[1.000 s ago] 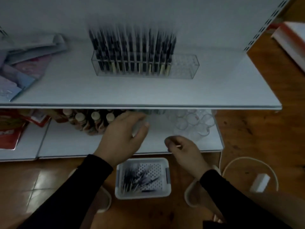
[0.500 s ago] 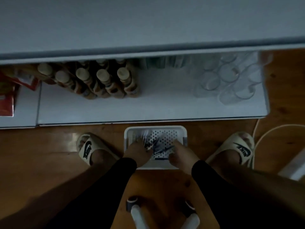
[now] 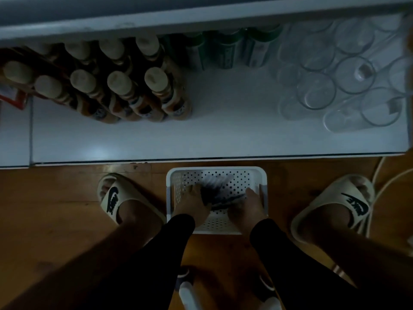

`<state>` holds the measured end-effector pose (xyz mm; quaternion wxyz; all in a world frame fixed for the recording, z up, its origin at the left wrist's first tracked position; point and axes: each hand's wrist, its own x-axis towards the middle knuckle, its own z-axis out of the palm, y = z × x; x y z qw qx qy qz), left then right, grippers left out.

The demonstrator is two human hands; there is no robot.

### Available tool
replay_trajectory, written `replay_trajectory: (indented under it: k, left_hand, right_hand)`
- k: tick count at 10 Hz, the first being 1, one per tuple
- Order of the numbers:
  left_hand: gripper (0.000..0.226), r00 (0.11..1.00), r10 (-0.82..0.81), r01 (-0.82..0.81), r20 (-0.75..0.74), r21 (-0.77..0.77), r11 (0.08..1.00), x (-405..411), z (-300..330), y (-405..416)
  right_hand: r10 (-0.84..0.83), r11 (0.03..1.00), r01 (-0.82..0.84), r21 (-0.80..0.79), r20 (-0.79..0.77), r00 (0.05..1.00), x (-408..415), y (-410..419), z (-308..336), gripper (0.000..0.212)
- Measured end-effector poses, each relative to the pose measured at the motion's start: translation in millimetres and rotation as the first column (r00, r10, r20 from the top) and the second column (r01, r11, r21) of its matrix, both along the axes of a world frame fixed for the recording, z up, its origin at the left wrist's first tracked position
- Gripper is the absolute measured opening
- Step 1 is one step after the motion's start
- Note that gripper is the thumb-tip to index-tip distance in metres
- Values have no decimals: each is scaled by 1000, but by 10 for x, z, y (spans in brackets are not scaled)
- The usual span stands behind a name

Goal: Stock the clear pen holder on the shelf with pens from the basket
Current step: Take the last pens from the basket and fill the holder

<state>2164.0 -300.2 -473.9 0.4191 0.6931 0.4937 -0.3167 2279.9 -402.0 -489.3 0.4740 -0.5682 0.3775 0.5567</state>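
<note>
Since half a second ago both hands have pushed deeper into the basket [image 3: 216,173], and the camera has dipped a little closer to the lower shelf.

Head view: the white perforated basket sits on the wooden floor [image 3: 55,198] at lower centre of the frame, just below the front edge of the lower shelf [image 3: 223,135] and between two feet in cream slides [image 3: 120,198]. A loose bunch of dark pens [image 3: 220,193] lies in the middle of it, long axes running roughly from lower right up toward upper left, some fanned toward the top of the frame; motion blur hides their ends. The left hand [image 3: 193,203] lies on the left side of the bunch with its fingers bent over the pens; whether it actually grips any cannot be told. The right hand [image 3: 247,205] rests at the right side of the bunch beside the basket's right wall, fingers bent downward, and its hold cannot be told either.

On the shelf, brown bottles with cream caps [image 3: 125,86] stand at upper left, green-labelled packs [image 3: 225,50] at upper centre, and clear glasses [image 3: 335,74] at upper right.
</note>
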Motion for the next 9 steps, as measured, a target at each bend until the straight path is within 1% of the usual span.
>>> replay_trajectory:
  k: [1, 2, 3, 4, 5, 6, 7, 8, 9]
  left_hand:
    - [68, 996, -65, 67, 68, -23, 997, 16, -13, -6]
    - [66, 995, -16, 18, 100, -16, 1000, 86, -19, 35]
    - [72, 998, 2, -1, 70, -7, 1000, 146, -85, 35]
    - [82, 998, -61, 60, 27, 26, 998, 221, -118, -1]
    - [81, 991, -133, 134, -14, 75, 988, 242, -179, -61]
    - [75, 976, -213, 216, -32, 125, 968, 260, -219, -151]
    - [66, 960, -271, 280, -74, 201, 939, 290, -270, -230]
    - [62, 953, -286, 301, -96, 243, 922, 329, -314, -262]
    - [50, 945, -292, 322, -147, 260, 910, 341, -364, -250]
  right_hand:
    - [-1, 997, 0, 73, 16, 1000, -66, -22, 21, 32]
    - [38, 999, -40, 34, 35, 999, -43, -38, 36, 39]
    - [131, 991, -132, 38, 16, 991, -11, -52, 64, 48]
    - [137, 986, -134, 102, -15, 990, 2, -74, -40, 52]
    - [153, 981, -144, 129, -67, 986, 42, 1, 12, 61]
    - [79, 994, -71, 86, -95, 992, 85, -6, -93, 51]
    - [234, 960, -215, 177, -91, 968, 146, 71, -34, 44]
    - [298, 940, -282, 195, -58, 953, 168, 96, 33, 36]
    - [355, 927, -347, 144, -34, 934, 175, 54, -30, 27]
